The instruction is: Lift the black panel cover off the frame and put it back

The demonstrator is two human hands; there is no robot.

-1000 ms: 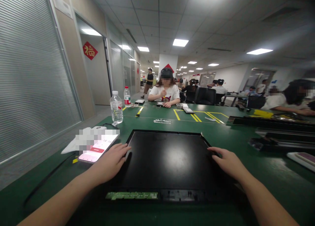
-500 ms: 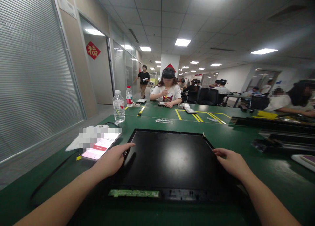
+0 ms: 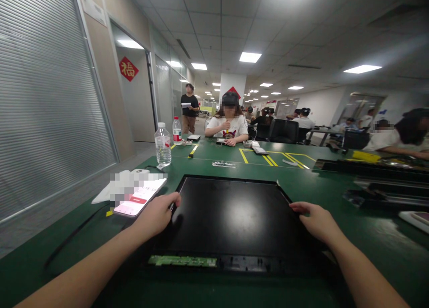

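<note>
A large black screen panel [image 3: 231,214] lies flat on the green table, with a bright reflection on its surface. Along its near edge runs a green circuit board [image 3: 182,261]. My left hand [image 3: 164,212] grips the panel's left edge, its fingers curled over the rim. At the right edge, my right hand [image 3: 311,216] has its fingers closed around the frame, the thumb tucked below the index finger.
A lit phone [image 3: 140,196] and white plastic wrap lie left of the panel, near a black cable. Two bottles [image 3: 163,145] stand behind them. Black frame parts [image 3: 368,167] lie at the right. Across the table [image 3: 228,160] sits a person; another stands behind.
My left hand's fingers have curled in over the panel's left edge from a straighter pose. My right hand is nearly unmoved. The standing person in the background has come nearer.
</note>
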